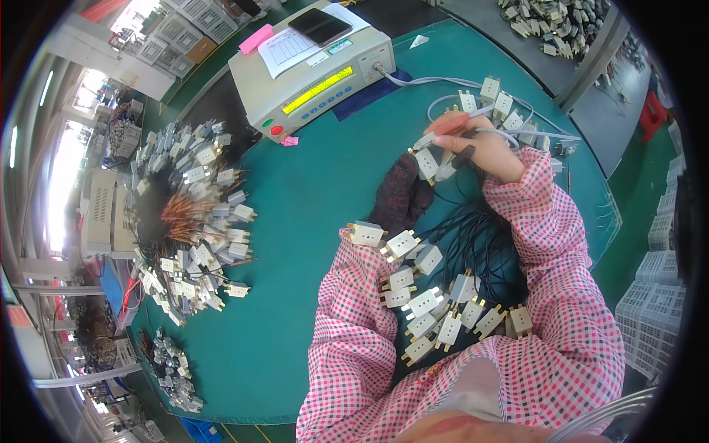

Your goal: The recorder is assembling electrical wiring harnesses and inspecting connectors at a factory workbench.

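My left hand (401, 193), in a dark knitted glove, is closed around a small white plug adapter (426, 164). Bare except for a dark covering on one finger, my right hand (493, 153) pinches an orange-handled test probe (452, 125) with a grey cable. The probe's end is at the top of the held plug; whether they touch, I cannot tell. Below my hands lie several white plug adapters (424, 303) with brass pins, between my forearms. Their thin black cords (473, 238) run in a loose bundle toward my right hand.
A beige bench tester (317, 81) with a lit yellow display stands at the back, carrying papers (284, 53) and a phone (320, 27). Big plug heaps (199, 244) line the left of the green table (295, 214). More plugs (506, 103) and cables lie beyond my right hand.
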The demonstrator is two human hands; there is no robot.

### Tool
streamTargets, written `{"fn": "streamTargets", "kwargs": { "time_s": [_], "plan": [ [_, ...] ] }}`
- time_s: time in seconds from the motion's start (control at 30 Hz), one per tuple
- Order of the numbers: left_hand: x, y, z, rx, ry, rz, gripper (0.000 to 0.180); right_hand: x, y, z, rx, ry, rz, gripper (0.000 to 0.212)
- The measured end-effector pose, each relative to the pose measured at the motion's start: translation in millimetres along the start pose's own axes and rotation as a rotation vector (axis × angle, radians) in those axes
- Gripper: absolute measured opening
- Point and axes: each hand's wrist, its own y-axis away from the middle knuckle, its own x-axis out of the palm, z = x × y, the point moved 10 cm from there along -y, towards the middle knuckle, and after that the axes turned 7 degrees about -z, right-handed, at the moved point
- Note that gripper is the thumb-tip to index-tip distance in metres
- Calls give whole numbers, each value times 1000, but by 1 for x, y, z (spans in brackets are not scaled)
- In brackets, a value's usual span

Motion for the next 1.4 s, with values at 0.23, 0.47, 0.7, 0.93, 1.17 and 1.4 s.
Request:
{"fn": "streamTargets", "kwargs": {
  "time_s": [0.23,0.47,0.7,0.93,1.17,1.4],
  "plan": [
    [10,0,-6,-44,90,-27,45,-5,-5,-2,-81,14,-64,24],
    [72,64,14,-396,-350,613,52,-31,-15,7,-222,-403,-165,25],
    [42,41,10,-207,-108,160,52,-26,-25,-14,-71,-459,-112,35],
    [-3,14,-9,16,274,-147,34,-17,-23,-10,-86,-348,-85,37],
    [11,22,0,-74,219,2,34,44,-4,2,-327,-15,148,19],
    [35,27,-14,-76,300,166,44,49,23,36,-692,224,71,11]
  ]
}}
